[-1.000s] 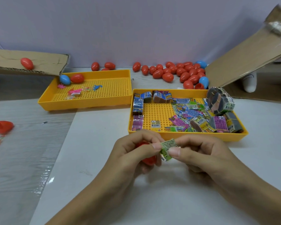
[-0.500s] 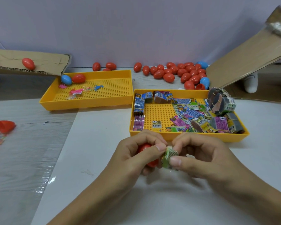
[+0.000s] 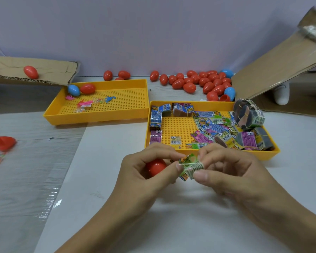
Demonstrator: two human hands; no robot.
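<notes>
Yellow perforated plastic tray (image 3: 208,103), right of centre. At its 11 o'clock corner, a folded blue paper leaflet (image 3: 161,108) bears a word resembling "DINO". At 8 o'clock, a purple paper leaflet (image 3: 155,136) shows one digit, 6 or 9. At 6 o'clock, a small yellow paper slip (image 3: 175,140) carries a barcode. Print on the folded green printed leaflet (image 3: 190,166) is illegible.

That small green printed paper leaflet (image 3: 190,166) is changing shape: a second ago it was a slim flat strip pinched between your thumbs, and now it has buckled into a wider, creased fold. Your right hand (image 3: 230,170) has curled its fingers in tighter behind it. In your left hand (image 3: 144,172), the red plastic egg half (image 3: 156,168) now shows rounder between forefinger and thumb.
</notes>
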